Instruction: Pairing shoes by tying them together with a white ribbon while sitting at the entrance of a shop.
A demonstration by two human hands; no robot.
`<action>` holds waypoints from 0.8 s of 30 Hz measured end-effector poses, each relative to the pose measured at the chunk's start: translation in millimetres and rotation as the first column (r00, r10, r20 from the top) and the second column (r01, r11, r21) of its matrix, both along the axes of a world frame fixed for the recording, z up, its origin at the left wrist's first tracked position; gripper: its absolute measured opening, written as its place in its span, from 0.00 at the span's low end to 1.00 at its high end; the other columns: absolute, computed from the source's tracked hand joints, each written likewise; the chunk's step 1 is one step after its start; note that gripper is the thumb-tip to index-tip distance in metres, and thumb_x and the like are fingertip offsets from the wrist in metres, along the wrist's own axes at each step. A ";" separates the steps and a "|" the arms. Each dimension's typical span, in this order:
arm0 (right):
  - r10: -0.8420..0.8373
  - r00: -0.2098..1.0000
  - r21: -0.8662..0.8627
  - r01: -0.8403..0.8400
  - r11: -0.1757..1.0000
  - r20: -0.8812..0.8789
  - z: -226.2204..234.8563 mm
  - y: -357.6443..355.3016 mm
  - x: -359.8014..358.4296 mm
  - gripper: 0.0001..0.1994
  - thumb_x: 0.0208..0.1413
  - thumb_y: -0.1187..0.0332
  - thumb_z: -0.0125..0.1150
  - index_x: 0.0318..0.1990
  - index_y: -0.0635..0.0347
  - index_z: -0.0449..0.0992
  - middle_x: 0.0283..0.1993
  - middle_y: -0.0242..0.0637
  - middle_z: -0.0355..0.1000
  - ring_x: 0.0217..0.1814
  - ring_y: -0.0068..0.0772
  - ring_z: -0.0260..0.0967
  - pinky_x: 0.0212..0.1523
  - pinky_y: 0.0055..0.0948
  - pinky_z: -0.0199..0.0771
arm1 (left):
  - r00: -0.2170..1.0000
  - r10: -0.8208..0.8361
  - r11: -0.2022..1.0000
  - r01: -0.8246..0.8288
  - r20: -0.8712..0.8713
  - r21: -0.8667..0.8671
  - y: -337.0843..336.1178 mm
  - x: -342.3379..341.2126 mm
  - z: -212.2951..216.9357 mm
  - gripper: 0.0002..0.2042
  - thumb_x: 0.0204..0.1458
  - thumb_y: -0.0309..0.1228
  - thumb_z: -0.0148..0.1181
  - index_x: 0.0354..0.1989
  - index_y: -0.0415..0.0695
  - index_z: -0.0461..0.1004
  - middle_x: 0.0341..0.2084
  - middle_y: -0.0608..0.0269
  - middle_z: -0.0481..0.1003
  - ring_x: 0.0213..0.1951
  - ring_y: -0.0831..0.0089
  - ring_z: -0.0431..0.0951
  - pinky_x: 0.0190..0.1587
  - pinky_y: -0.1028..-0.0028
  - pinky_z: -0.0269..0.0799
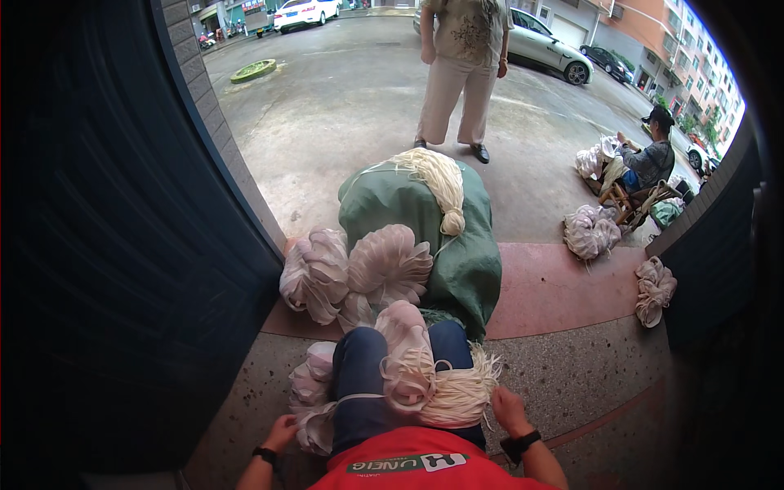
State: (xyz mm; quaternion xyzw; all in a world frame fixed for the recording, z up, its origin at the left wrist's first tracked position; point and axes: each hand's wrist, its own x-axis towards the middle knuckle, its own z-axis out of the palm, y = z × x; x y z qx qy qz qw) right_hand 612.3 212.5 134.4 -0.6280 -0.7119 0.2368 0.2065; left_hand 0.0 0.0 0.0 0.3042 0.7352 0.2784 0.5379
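A bundle of cream cords (463, 395) with frayed ends lies across my lap, over my right thigh. Beside it, between my thighs, rests a looped bundle of pinkish-white straps (405, 351). One pale strap (359, 397) runs from there over my left thigh toward my left hand (282, 432), whose fingers are pinched on it at the edge of another strap bundle (314, 385) hanging beside that leg. My right hand (511, 412) is closed in a fist just right of the frayed cord ends; whatever it holds is hidden.
A large green sack (388, 204) stands before my knees, a cream cord hank (437, 184) draped on top. Two strap bundles (314, 273) lean at its left. A person (465, 73) stands beyond; another (649, 159) sits at right among bundles. Dark doors (106, 245) flank me.
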 end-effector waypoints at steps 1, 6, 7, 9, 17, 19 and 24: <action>0.000 1.000 -0.001 0.000 1.000 -0.009 0.8 -6.1 -7.3 0.09 0.64 0.69 0.59 0.46 0.63 0.81 0.36 0.50 0.80 0.38 0.56 0.80 0.39 0.43 0.79 | 0.991 -0.038 0.999 0.040 -0.128 0.013 4.0 2.9 -5.7 0.25 0.57 0.41 0.68 0.58 0.40 0.72 0.48 0.54 0.78 0.50 0.60 0.80 0.53 0.63 0.78; 0.537 0.843 0.061 -0.537 0.841 0.026 75.4 34.5 -87.3 0.11 0.59 0.72 0.62 0.49 0.59 0.80 0.38 0.50 0.79 0.43 0.57 0.78 0.42 0.45 0.79 | 0.973 0.231 0.914 -0.223 -0.018 -0.340 -5.9 44.0 -20.1 0.33 0.59 0.53 0.64 0.60 0.37 0.68 0.50 0.51 0.77 0.49 0.57 0.80 0.52 0.61 0.79; 0.479 0.876 -0.014 -0.479 0.878 0.063 56.5 32.0 -63.8 0.11 0.60 0.69 0.61 0.49 0.57 0.80 0.39 0.50 0.80 0.44 0.57 0.78 0.43 0.46 0.79 | 0.946 0.299 0.885 -0.227 0.123 -0.408 -14.1 39.0 -13.6 0.34 0.58 0.55 0.64 0.60 0.37 0.68 0.51 0.50 0.77 0.50 0.55 0.80 0.54 0.60 0.78; 0.339 0.930 -0.172 -0.314 0.934 0.145 11.6 31.2 2.3 0.10 0.61 0.66 0.60 0.47 0.55 0.80 0.39 0.47 0.80 0.44 0.54 0.78 0.43 0.45 0.79 | 0.965 0.199 0.888 -0.104 0.170 -0.447 -47.5 20.3 -3.4 0.36 0.55 0.57 0.65 0.58 0.36 0.70 0.53 0.46 0.77 0.53 0.51 0.80 0.56 0.58 0.77; -0.609 0.157 -0.524 0.374 0.765 -0.777 13.2 99.5 249.9 0.08 0.67 0.59 0.60 0.39 0.50 0.81 0.34 0.29 0.80 0.36 0.27 0.78 0.40 0.30 0.80 | 0.776 0.397 0.893 -0.450 -0.490 0.010 -57.4 -120.4 45.0 0.15 0.54 0.40 0.68 0.42 0.44 0.75 0.33 0.60 0.77 0.35 0.61 0.78 0.40 0.60 0.76; -0.548 0.139 -0.476 0.352 0.806 -0.825 23.6 139.0 223.8 0.08 0.67 0.59 0.60 0.42 0.52 0.80 0.36 0.30 0.80 0.38 0.27 0.78 0.41 0.30 0.79 | 0.828 0.285 0.958 -0.266 -0.482 0.110 10.2 -151.6 56.2 0.15 0.55 0.39 0.67 0.44 0.43 0.76 0.34 0.60 0.78 0.36 0.63 0.78 0.41 0.62 0.76; -0.369 0.308 -0.347 0.126 0.929 -0.877 82.5 245.3 68.5 0.13 0.67 0.60 0.61 0.51 0.56 0.78 0.40 0.32 0.80 0.41 0.27 0.77 0.43 0.30 0.78 | 0.869 -0.209 0.897 0.353 -0.448 0.266 223.2 -100.6 127.8 0.14 0.59 0.36 0.65 0.48 0.41 0.78 0.36 0.61 0.79 0.39 0.68 0.78 0.44 0.66 0.75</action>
